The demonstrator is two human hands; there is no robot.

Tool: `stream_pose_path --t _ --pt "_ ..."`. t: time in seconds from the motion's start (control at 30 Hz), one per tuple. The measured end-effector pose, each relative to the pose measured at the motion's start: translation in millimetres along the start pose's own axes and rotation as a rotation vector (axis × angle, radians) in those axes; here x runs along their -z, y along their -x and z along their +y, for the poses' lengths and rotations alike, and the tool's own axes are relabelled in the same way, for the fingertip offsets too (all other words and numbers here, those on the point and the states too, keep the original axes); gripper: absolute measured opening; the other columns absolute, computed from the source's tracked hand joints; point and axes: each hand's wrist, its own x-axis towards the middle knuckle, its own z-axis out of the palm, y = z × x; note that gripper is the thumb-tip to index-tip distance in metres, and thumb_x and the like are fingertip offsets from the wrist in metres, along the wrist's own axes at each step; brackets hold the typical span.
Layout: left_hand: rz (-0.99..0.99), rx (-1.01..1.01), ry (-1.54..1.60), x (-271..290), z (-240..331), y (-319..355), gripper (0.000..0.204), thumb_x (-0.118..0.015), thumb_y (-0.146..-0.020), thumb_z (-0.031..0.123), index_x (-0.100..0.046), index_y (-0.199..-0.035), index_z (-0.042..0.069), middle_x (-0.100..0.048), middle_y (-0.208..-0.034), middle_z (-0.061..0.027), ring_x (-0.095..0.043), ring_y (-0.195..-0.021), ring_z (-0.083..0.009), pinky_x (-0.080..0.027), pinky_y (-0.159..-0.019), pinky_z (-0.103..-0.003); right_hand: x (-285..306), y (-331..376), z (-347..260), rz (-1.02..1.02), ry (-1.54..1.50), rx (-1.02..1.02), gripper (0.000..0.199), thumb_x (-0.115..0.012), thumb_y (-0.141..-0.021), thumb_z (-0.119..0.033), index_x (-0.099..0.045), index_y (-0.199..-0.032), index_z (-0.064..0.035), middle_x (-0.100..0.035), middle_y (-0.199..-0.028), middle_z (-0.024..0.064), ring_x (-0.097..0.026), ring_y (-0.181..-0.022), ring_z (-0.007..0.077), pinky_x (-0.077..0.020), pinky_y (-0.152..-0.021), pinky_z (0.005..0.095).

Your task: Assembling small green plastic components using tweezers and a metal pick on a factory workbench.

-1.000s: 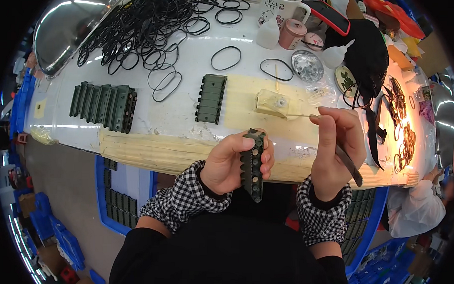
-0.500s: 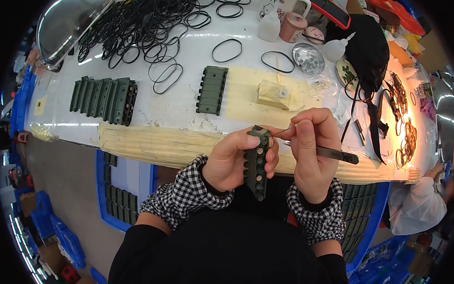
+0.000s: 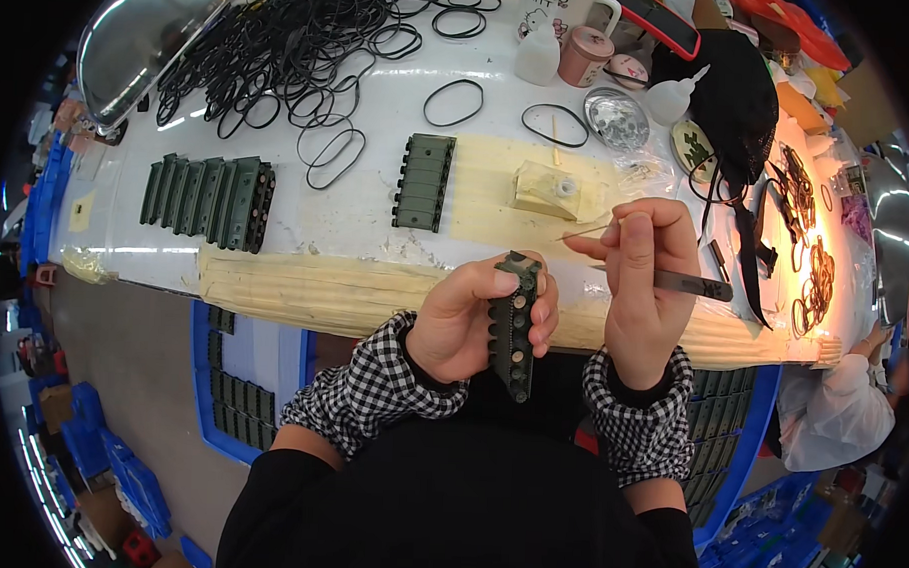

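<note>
Upright in my left hand [image 3: 451, 322] is a dark green model vehicle hull [image 3: 517, 331] with a row of small wheels along its side, my fingers and thumb wrapped round it. My right hand [image 3: 643, 286] is raised to the right of it and apart from it. Thumb and forefinger there pinch a thin stick like a toothpick [image 3: 584, 231], its tip pointing left. Dark tweezers [image 3: 695, 284] are tucked in the same hand. Beyond the hands, a tape-covered block [image 3: 533, 192] with a small whitish cap on it rests on a yellowish taped patch [image 3: 477, 210].
One more green hull [image 3: 423, 181] lies mid-table, with a row of several [image 3: 205, 200] at left. Black rubber bands [image 3: 283, 48] heap at the back left. A mug [image 3: 559, 9], pink tin [image 3: 587, 56] and foil dish [image 3: 616, 117] stand behind. Blue trays [image 3: 202, 395] sit below the table.
My right hand has drawn away from the hull, up and to the right, taking the stick and tweezers along. The left hand and hull have stayed in place.
</note>
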Motion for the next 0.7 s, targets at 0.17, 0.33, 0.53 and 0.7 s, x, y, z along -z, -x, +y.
stream_pose_path --t 0.17,0.33,0.53,0.7 --pt "-0.051 -0.013 0.057 2.2 2.3 -0.9 0.022 -0.052 -0.085 0.025 -0.05 -0.089 0.004 -0.054 -0.083 -0.0088 -0.055 -0.073 -0.0197 -0.049 -0.068 -0.035 14.4 -24.7 23.4 0.102 0.473 0.303 0.007 -0.062 -0.088 -0.003 -0.059 -0.088 0.003 -0.056 -0.08 0.006 -0.059 -0.067 0.0098 -0.049 -0.055 0.0252" --pt "-0.053 -0.029 0.07 4.3 4.3 0.9 0.022 -0.052 -0.085 0.026 -0.05 -0.088 0.004 -0.053 -0.082 -0.0084 -0.054 -0.074 -0.0197 -0.049 -0.069 -0.035 8.6 -30.5 21.5 -0.015 0.776 0.443 0.005 -0.063 -0.085 0.0 -0.06 -0.088 0.0024 -0.056 -0.077 0.0078 -0.056 -0.061 0.014 -0.0422 -0.051 0.0249" --pt "-0.072 -0.027 0.098 5.3 2.8 0.7 0.023 -0.051 -0.085 0.025 -0.051 -0.092 0.004 -0.053 -0.082 -0.0087 -0.054 -0.074 -0.0201 -0.049 -0.069 -0.035 0.0 2.5 -3.6 -0.07 0.112 0.08 0.014 -0.048 -0.099 -0.012 -0.051 -0.1 0.0019 -0.052 -0.085 0.0043 -0.051 -0.067 0.007 -0.0535 -0.071 0.0277" --pt "0.046 -0.016 0.018 -3.7 2.6 2.6 0.03 -0.052 -0.084 0.029 -0.052 -0.1 0.004 -0.051 -0.08 -0.0064 -0.052 -0.071 -0.0189 -0.047 -0.065 -0.034 -1.7 8.5 -0.7 -0.158 -0.131 -0.044 0.016 -0.048 -0.099 -0.014 -0.049 -0.1 0.002 -0.055 -0.092 0.0058 -0.063 -0.079 0.0112 -0.0534 -0.068 0.024"
